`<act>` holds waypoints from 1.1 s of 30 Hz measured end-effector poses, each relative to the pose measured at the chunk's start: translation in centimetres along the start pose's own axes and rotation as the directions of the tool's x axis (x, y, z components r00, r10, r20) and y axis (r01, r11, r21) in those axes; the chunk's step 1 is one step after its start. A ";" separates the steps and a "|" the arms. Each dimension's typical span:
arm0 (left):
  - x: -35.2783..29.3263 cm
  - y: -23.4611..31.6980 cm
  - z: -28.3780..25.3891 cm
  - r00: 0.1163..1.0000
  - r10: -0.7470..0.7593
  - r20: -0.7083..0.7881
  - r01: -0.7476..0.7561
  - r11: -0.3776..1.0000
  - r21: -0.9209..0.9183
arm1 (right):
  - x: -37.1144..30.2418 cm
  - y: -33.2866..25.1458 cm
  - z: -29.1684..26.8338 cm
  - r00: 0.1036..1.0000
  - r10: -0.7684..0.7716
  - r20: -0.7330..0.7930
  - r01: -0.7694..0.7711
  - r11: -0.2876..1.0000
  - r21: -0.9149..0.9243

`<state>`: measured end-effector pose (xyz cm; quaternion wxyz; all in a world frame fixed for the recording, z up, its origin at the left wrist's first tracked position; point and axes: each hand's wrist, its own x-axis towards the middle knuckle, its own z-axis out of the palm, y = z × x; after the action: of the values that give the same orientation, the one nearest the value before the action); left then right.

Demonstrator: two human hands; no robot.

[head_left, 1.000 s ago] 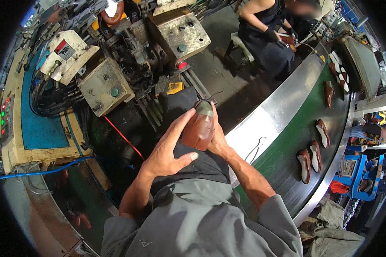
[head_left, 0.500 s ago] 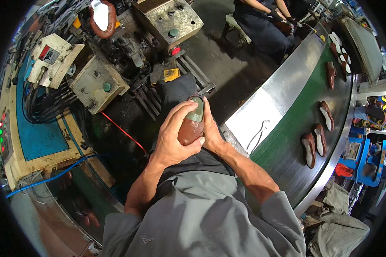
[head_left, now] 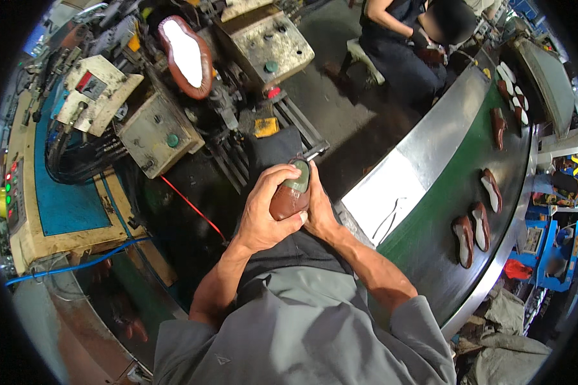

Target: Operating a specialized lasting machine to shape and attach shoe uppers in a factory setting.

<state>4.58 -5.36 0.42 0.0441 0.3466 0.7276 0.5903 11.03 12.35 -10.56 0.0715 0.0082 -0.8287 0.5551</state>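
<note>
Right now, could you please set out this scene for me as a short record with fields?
Held item: brown leather shoe upper with a green part at its far end
Left side: left hand, wrapped around it, thumb at the near end
Right side: right hand, laid along it, thumb hidden
Machine, ahead left: brown shoe with white sole, sole facing up
Right: green conveyor belt carrying brown-and-white shoes
Far right ahead: seated co-worker in dark clothing
</note>
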 end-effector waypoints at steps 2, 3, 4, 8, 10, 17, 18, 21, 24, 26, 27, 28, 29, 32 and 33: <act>1.0 -1.0 -1.3 1.000 -0.001 -0.012 0.001 1.000 -0.012 | 1.3 -0.8 -0.8 1.000 -0.015 0.025 0.015 1.000 -0.009; 2.0 -1.2 -2.3 0.995 -0.090 0.033 0.094 0.986 -0.141 | 2.2 -1.7 -2.1 0.991 0.052 0.120 -0.048 0.998 -0.032; 2.9 -1.2 -3.2 0.982 -0.168 0.089 0.186 0.946 -0.265 | 3.3 -2.6 -3.5 0.970 0.119 0.211 -0.108 0.992 -0.066; 6.9 -3.3 -3.9 0.948 -0.319 -0.009 0.262 0.794 -0.549 | 5.8 -5.0 -7.1 0.930 0.204 0.306 -0.210 0.978 -0.013; 6.7 -9.1 -4.1 0.835 -0.544 -0.082 0.422 0.729 -0.538 | 3.3 -8.2 -6.1 0.955 0.238 0.178 -0.234 0.971 -0.041; 3.0 -17.2 -0.9 0.596 -0.798 -0.092 0.699 0.572 -0.429 | -1.3 -5.7 -3.6 0.923 0.067 0.379 0.226 0.701 -0.676; 2.5 -18.1 -1.1 0.717 -0.674 -0.177 0.598 0.726 -0.340 | -1.3 -5.4 -3.6 0.922 0.027 0.385 0.256 0.704 -0.663; 2.5 -18.7 -1.0 0.834 -0.417 -0.360 0.437 0.899 -0.028 | -1.3 -4.9 -3.6 0.917 -0.018 0.399 0.296 0.702 -0.647; 2.3 -18.2 -0.1 0.790 -0.451 -0.416 0.461 0.883 -0.083 | -1.0 -4.4 -3.2 0.911 -0.017 0.413 0.301 0.712 -0.634; 1.9 -18.4 0.0 0.747 -0.490 -0.449 0.511 0.856 -0.084 | -0.6 -4.3 -3.1 0.902 -0.001 0.432 0.306 0.707 -0.638; 1.7 -18.6 0.1 0.736 -0.475 -0.482 0.499 0.862 -0.088 | -0.3 -4.3 -3.0 0.898 -0.001 0.441 0.313 0.705 -0.636; 1.4 -18.8 0.3 0.729 -0.480 -0.489 0.503 0.859 -0.093 | -0.1 -4.4 -3.0 0.888 0.016 0.459 0.314 0.710 -0.630; 1.7 -18.9 0.3 0.725 -0.457 -0.516 0.496 0.866 -0.070 | 0.3 -4.6 -3.1 0.886 0.026 0.464 0.308 0.715 -0.628; 1.9 -19.1 0.4 0.715 -0.427 -0.554 0.494 0.869 -0.033 | 0.8 -4.8 -3.3 0.883 0.013 0.469 0.321 0.713 -0.623; 1.8 -19.3 0.3 0.706 -0.426 -0.567 0.502 0.865 -0.025 | 1.0 -5.0 -3.2 0.881 0.025 0.472 0.310 0.723 -0.617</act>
<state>-5.39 -5.30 -16.24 -0.0443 -0.0319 0.8090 0.5853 10.85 13.46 -4.65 -0.0796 0.1749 -0.9627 0.1904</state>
